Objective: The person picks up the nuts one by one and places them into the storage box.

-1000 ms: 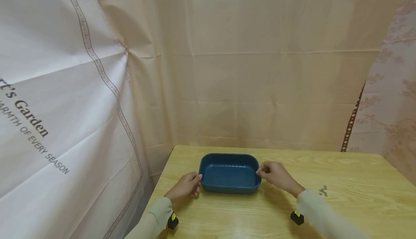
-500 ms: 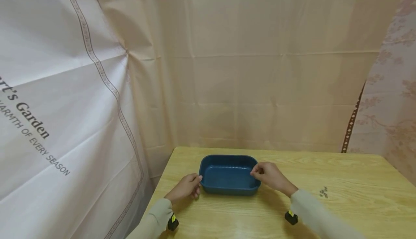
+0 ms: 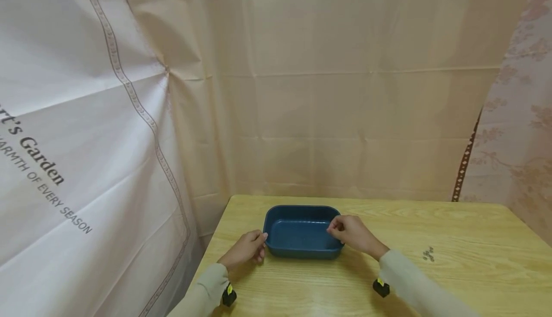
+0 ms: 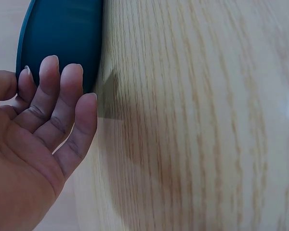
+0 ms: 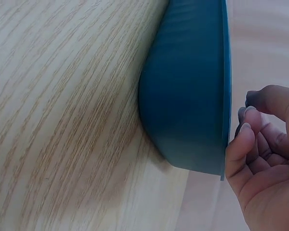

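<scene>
A dark blue rectangular tray [image 3: 302,254] with deep walls and rounded corners stands upright on the wooden table. At its left end my left hand [image 3: 247,249] pinches the rim between thumb and forefinger; the left wrist view shows the other fingers [image 4: 70,86] bent loosely beside the wall. My right hand [image 3: 354,233] is over the tray's right end, fingers curled and tips close together above the inside. In the right wrist view dark patches show at the fingertips [image 5: 249,115] beyond the rim; I cannot tell whether a small thing is between them.
Several small dark pieces [image 3: 429,254] lie in a loose cluster on the table [image 3: 465,278], right of the tray. A beige cloth [image 3: 345,116] hangs behind the table, with a white printed cloth [image 3: 86,164] at the left.
My right hand has moved left from the tray's right rim to over its inside. My left hand keeps its grip on the left rim, and the tray stays in place.
</scene>
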Available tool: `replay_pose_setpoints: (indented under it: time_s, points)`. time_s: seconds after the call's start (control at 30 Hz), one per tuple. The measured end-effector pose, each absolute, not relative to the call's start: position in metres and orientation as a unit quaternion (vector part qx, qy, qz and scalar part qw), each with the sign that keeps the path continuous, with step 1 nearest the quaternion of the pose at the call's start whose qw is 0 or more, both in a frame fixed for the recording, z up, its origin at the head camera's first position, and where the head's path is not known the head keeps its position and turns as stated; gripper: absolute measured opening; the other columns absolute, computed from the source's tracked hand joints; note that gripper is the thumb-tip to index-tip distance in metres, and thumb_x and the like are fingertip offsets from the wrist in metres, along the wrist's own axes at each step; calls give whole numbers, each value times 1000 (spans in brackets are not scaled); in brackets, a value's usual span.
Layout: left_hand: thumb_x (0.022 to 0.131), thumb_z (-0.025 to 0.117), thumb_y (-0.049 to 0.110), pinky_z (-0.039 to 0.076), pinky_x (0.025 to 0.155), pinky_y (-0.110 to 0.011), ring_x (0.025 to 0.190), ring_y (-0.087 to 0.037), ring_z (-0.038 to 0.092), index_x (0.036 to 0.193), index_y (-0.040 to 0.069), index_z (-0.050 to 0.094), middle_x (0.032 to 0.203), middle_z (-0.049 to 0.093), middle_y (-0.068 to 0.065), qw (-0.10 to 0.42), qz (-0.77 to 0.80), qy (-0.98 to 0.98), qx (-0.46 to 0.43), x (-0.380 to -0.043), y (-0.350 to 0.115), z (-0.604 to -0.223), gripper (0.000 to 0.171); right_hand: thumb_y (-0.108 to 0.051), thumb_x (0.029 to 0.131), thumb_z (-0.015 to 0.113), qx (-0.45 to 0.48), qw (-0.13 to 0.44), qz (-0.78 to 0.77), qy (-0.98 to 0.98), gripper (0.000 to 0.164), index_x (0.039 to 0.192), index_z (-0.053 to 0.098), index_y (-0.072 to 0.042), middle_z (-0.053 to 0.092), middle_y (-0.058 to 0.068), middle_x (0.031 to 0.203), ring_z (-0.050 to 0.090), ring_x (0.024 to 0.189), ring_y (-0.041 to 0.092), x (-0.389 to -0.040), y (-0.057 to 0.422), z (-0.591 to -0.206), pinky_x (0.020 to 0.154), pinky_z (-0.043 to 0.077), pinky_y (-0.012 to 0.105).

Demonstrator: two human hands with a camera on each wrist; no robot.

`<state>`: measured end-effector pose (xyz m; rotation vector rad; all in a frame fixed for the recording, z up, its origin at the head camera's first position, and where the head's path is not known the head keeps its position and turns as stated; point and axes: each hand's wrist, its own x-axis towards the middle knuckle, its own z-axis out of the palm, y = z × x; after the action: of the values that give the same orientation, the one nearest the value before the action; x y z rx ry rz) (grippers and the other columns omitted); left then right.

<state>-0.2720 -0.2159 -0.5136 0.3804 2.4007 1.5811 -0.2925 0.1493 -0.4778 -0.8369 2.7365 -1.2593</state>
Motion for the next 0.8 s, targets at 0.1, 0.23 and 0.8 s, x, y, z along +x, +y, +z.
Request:
replay_pose_setpoints:
  time_s: [0.1, 0.23, 0.8]
  points:
    - [112, 44, 37, 54, 58, -31, 63, -16, 61, 99, -3, 58, 75, 63, -7, 120, 542, 821, 131, -273, -217, -514, 44, -14, 102, 67, -271, 6, -403, 874, 11, 98, 71, -4, 67, 5, 80, 61, 59, 16, -293, 146, -477, 54, 54, 29]
    - [112, 44, 36, 54, 58, -31, 63, -16, 61, 100, -4, 57, 75, 63, -7, 122, 544, 820, 133, -273, -218, -515, 44, -15, 102, 67, -279, 7, -406, 870, 12, 98, 71, -4, 67, 5, 79, 60, 58, 20, -294, 141, -477, 52, 52, 29]
    - [112, 45, 36, 55, 58, -32, 62, -17, 61, 100, -3, 57, 75, 62, -7, 124, 556, 811, 133, -271, -217, -514, 43, -13, 101, 68, -317, 6, -390, 864, 13, 95, 71, -2, 69, 9, 80, 57, 59, 8, -294, 115, -479, 53, 51, 26]
